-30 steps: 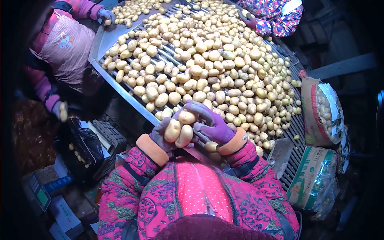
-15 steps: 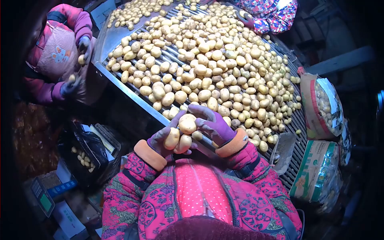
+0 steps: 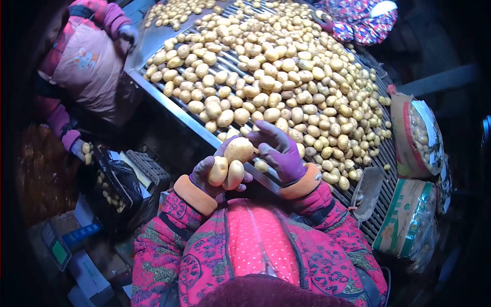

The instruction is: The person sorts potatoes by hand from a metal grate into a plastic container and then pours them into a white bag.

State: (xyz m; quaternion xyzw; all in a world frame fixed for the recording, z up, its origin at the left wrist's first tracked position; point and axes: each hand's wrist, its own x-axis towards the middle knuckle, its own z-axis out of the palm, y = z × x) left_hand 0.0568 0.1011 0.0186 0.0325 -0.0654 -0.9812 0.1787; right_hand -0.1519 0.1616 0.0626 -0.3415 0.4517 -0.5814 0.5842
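My left hand, in a purple glove, is closed around several potatoes bunched in its palm and fingers. On top of them rests a larger potato. Just to the right, my gloved right hand has its fingers and thumb apart, close to that larger potato, with nothing visible gripped. Both hands are above the near edge of a slatted metal sorting table. A wide heap of potatoes covers the slats beyond them.
At left, a person in a pink apron holds potatoes over a black-lined crate. Another person's patterned sleeve is at the far side. A filled bag, a green-striped box and a grey scoop-like tray stand right.
My right hand has drawn slightly away from the top potato, its fingers spreading. The person at left has lowered a hand with potatoes toward the crate. The view has shifted slightly.
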